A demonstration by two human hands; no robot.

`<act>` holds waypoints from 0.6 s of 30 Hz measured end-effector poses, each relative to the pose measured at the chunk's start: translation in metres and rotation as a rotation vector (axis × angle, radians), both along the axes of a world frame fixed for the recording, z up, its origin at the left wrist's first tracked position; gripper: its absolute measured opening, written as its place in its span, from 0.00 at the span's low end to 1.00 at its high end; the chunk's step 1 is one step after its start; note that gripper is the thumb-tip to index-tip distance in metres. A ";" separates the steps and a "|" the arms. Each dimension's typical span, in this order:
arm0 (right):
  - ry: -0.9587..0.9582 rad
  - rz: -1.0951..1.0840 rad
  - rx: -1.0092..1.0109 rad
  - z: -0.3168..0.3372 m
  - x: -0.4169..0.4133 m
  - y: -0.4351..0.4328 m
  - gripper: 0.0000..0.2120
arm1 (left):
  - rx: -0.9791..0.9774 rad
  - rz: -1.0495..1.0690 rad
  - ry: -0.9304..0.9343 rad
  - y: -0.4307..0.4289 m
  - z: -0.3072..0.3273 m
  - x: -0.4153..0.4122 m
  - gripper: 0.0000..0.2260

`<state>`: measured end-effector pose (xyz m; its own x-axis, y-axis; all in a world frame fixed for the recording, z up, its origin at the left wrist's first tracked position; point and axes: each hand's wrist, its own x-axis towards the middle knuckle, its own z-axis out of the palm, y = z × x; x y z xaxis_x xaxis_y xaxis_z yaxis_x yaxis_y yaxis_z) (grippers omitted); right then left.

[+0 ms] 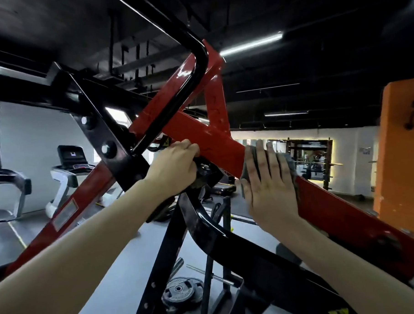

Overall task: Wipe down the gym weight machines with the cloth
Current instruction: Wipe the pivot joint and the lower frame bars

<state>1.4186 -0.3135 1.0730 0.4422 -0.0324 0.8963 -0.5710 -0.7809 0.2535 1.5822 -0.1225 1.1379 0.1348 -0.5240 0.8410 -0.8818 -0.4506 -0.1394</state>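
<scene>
A red and black weight machine fills the view, with a red beam [215, 142] slanting from the upper middle down to the lower right. My right hand [268, 180] lies flat with straight fingers, pressing a grey cloth [287, 158] against that beam. Only the cloth's edges show around my fingers. My left hand [175, 165] grips the machine just left of the beam, its fingers curled over the edge near a black joint.
A curved black frame bar [204, 218] crosses below my hands. Weight plates [181, 293] lie on the grey floor under the machine. Treadmills [69, 167] stand at the left by a white wall. An orange pillar [400, 162] rises at the right.
</scene>
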 end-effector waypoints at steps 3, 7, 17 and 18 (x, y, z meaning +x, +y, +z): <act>0.000 0.031 -0.038 0.024 0.042 0.018 0.34 | -0.041 0.092 0.044 0.012 0.002 0.015 0.09; 0.022 0.090 -0.134 0.064 0.104 0.047 0.33 | -0.110 0.205 0.136 0.019 0.001 0.023 0.07; 0.128 0.033 -0.227 0.072 0.108 0.049 0.34 | -0.219 0.223 0.173 0.019 -0.003 0.023 0.04; 0.137 0.030 -0.219 0.062 0.093 0.040 0.33 | -0.229 0.213 0.178 0.020 -0.002 0.022 0.04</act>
